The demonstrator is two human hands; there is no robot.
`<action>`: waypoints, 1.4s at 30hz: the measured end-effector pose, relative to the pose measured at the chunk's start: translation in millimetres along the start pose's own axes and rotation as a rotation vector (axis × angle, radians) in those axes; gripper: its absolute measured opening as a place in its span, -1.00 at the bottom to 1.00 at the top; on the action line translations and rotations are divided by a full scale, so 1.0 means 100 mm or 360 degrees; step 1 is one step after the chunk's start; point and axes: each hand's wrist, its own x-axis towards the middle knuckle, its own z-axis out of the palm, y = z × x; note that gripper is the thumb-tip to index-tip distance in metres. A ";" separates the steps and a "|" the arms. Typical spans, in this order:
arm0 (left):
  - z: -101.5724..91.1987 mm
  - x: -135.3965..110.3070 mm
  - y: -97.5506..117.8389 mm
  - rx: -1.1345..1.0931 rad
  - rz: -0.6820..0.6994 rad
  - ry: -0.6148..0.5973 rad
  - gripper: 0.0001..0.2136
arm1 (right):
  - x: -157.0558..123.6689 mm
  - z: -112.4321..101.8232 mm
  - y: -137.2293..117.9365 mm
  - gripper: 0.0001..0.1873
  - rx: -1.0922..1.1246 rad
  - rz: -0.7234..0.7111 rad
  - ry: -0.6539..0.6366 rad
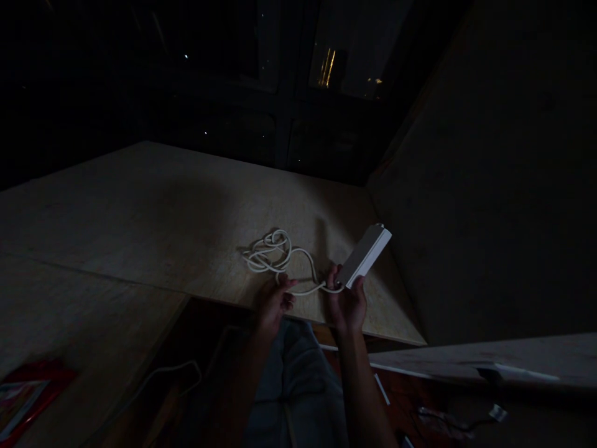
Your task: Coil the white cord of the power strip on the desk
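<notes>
A white, box-shaped power strip (366, 255) is tilted up in my right hand (347, 305), whose fingers and thumb close round its lower end. A white cord (305, 291) leaves that end and runs left to my left hand (276, 303). The left fingers are curled, with the cord passing between thumb and fingers. Beyond my left hand the rest of the cord lies in a loose tangle of loops on the pale stone-like ledge (153, 218). The box's face towards me is in shadow, so sockets on it cannot be made out.
Dark window panes (345, 74) stand behind the ledge, and a wall (489, 186) rises at the right. A red packet (37, 389) lies at the lower left. Another thin cable (172, 368) hangs below the ledge's front edge. Cables and a clear wrapper (448, 420) lie at the lower right.
</notes>
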 end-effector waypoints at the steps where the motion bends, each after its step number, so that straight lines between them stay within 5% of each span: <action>1: 0.01 0.00 -0.01 0.0025 0.0062 0.0023 -0.56 | -0.01 0.00 0.01 -0.63 -0.0026 -0.0026 -0.0014; 5: 0.04 0.02 -0.03 0.0188 0.0271 0.0022 -0.40 | -0.04 -0.02 0.03 -0.57 -0.0260 -0.0137 -0.0040; 11: 0.07 0.07 -0.07 0.0281 0.0405 -0.0021 -0.36 | -0.10 -0.01 -0.02 -0.49 -0.1111 -0.0391 0.0051; 17: 0.08 0.12 -0.06 0.0358 0.0519 0.0010 -0.46 | -0.19 0.12 0.05 -0.48 -0.1471 -0.0535 -0.0069; 24: 0.08 0.19 -0.01 -0.0001 0.0549 -0.0031 -0.63 | -0.19 0.01 0.08 -0.41 -0.1802 -0.0865 -0.0252; 34: -0.06 0.30 -0.01 -0.0159 0.0484 -0.0030 -0.51 | -0.15 -0.02 -0.24 -0.50 -0.2061 -0.0662 -0.0721; 42: -0.12 0.30 0.03 -0.0180 0.0404 -0.0102 -0.45 | -0.12 0.05 -0.32 -0.51 -0.2334 -0.0601 -0.0773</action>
